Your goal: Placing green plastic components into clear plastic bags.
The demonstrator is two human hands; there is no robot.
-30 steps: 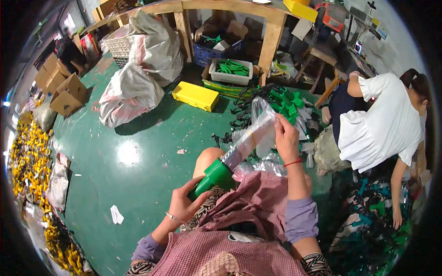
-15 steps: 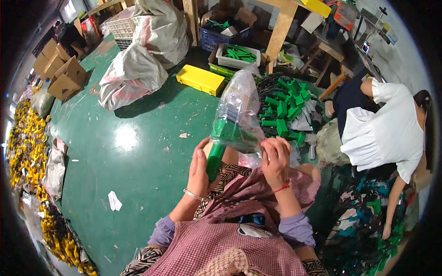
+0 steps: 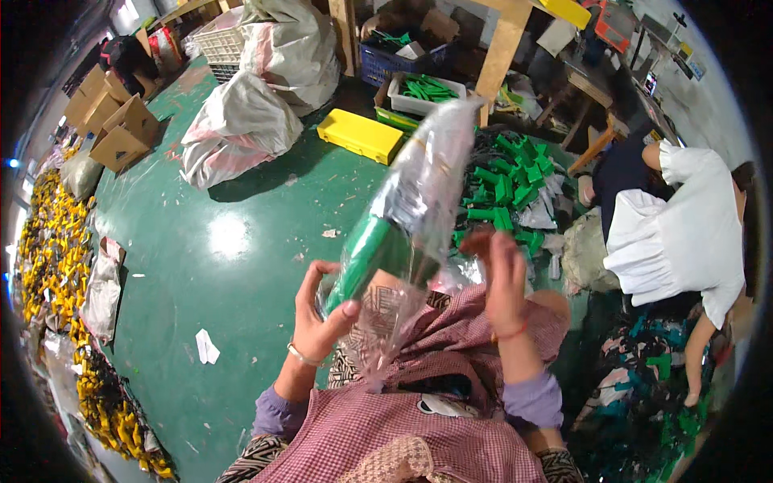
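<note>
My left hand is closed round the lower side of a clear plastic bag. Inside the bag sits a green plastic tool with a handle, its exact kind unclear through the film. The bag's narrow end points up and away, while its loose film hangs over my lap. To the right, my right hand is apart from the bag with its fingers spread, slightly blurred and holding nothing. Beyond it lies a heap of similar green plastic tools with black cords.
A yellow case lies on the green floor ahead, near white woven sacks. Behind it stands a grey tray of green parts. On the right a person in a white top bends over a dark pile. Yellow-black items line the left.
The bag now covers the green tool's handle and hangs down toward my lap. My right hand has let go of the film and moved right. The head view has shifted slightly.
</note>
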